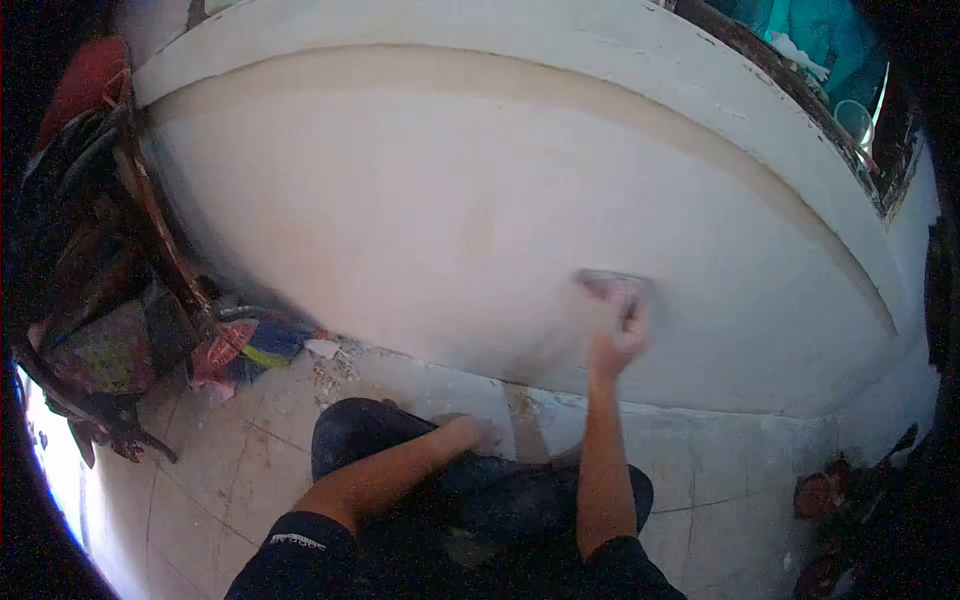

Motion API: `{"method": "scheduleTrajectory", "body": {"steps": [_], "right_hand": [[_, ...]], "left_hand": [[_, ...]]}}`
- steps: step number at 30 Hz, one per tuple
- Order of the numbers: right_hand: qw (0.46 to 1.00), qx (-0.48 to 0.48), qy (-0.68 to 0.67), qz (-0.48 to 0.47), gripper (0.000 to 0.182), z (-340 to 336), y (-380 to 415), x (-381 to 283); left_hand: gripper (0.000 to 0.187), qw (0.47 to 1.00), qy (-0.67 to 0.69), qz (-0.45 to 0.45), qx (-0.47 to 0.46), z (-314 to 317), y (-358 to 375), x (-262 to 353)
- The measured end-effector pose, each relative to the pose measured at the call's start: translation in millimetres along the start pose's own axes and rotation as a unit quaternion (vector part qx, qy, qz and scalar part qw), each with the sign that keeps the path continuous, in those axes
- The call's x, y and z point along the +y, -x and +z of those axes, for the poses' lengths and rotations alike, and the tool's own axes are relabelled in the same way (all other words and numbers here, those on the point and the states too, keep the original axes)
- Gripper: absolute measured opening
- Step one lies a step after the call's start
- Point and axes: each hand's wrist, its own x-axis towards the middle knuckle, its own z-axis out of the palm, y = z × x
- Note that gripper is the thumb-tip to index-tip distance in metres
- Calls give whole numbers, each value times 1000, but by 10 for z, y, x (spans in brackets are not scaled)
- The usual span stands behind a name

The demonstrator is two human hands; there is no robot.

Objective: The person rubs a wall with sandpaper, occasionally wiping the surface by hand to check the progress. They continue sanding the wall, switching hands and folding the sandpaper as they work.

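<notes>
Our left hand (475, 434) hangs low in front of our left knee (350, 432), blurred, so we cannot tell whether its fingers are apart or together; if we leaned too far over it, our balance might suffer. Our right hand (626, 332) has its fingers clamped on a flat thing (614, 276) held against or just beside the white wall (400, 220), right of its middle; blur hides whether they touch. If we let that thing tilt, its edge could score the wall, and a loose pinch could let it slip or scrape our knuckles. As for the surface and the room, at the left a heap of dark cloth (88, 215) leans by the wall, with a coloured bundle (265, 342) at its foot and pale crumbs (332, 378) just right of it on the tiled floor (245, 460). The wall looks mostly smooth, with faint tan stains near its middle and under the raised band (560, 65). At the far right, teal material (815, 35) and a clear cup (853, 120) sit beyond the band; reddish things (818, 494) lie near right.
</notes>
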Motion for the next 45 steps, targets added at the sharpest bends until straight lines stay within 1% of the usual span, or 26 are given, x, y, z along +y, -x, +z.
{"method": "scheduleTrajectory", "body": {"steps": [1,4,5,7,8,9,10,11,12,13,14,16,17,18,19,22,23,25,29,31,34,35,37,41,43,45], "right_hand": [[993,-89,76,-19,22,21,128,103],[985,-142,77,64,25,39,95,-231],[985,-141,73,66,25,27,1,-293],[996,25,-46,79,32,-122,-234,-309],[996,22,-44,79,32,-169,-267,-287],[996,56,-39,54,33,-208,-317,-260],[995,93,-36,28,34,-230,-363,-232],[995,94,-34,26,34,-213,-300,-173],[998,41,35,40,32,-157,-155,-92],[993,-12,104,56,31,-125,-61,-54],[993,-11,106,58,31,-132,-34,-82],[983,-154,89,48,28,-106,-34,-185],[983,-152,85,51,28,-111,-102,-219],[995,-57,18,85,28,-149,-205,-241],[991,40,-49,118,27,-161,-251,-257],[992,112,-32,49,26,-138,-264,-294],[992,111,-32,49,26,-103,-190,-248],[993,-97,65,28,28,9,23,-111],[991,-117,41,54,29,2,-29,-68],[994,96,-6,42,24,-136,-239,-162],[990,105,-53,72,25,-157,-275,-284],[991,105,-53,68,25,-129,-226,-209],[995,-92,31,8,24,-65,-65,-27],[990,-93,60,92,23,-132,-150,-191],[988,118,-53,87,22,-231,-363,-243],[987,118,-66,87,22,-174,-332,-232]], "left_hand": [[29,1000,-14,-5,-17,-105,56,94],[27,998,63,8,1,-144,187,-20],[29,976,211,-34,34,82,132,-185],[30,928,359,-77,66,70,216,-133],[31,979,196,-55,31,-25,197,-52],[31,993,110,-41,15,23,75,-70],[32,999,23,-25,1,76,-52,-94],[34,1000,-24,8,3,523,-442,-360],[35,997,-72,41,3,763,-646,-498],[35,996,-73,43,2,570,-469,-411],[36,999,28,27,-2,194,-95,-217],[37,992,125,6,-8,-37,134,-69],[37,999,32,9,-13,-64,108,-6],[37,998,-60,12,-19,-79,101,39],[37,998,-62,9,-21,-158,162,110],[35,998,-40,-34,-39,-315,247,193],[35,998,-38,-33,-38,-285,234,167],[36,998,-41,-31,-42,-239,194,117],[38,998,-12,-37,-39,-288,262,195],[39,998,25,-41,-43,-317,316,221],[40,993,-63,-29,-100,-21,61,-30],[41,998,63,19,20,244,45,-268],[41,970,190,69,138,170,112,-208],[40,997,72,-23,-11,-328,390,182],[44,994,87,-59,-27,-311,440,156],[39,998,40,11,39,-5,200,-64]]}}
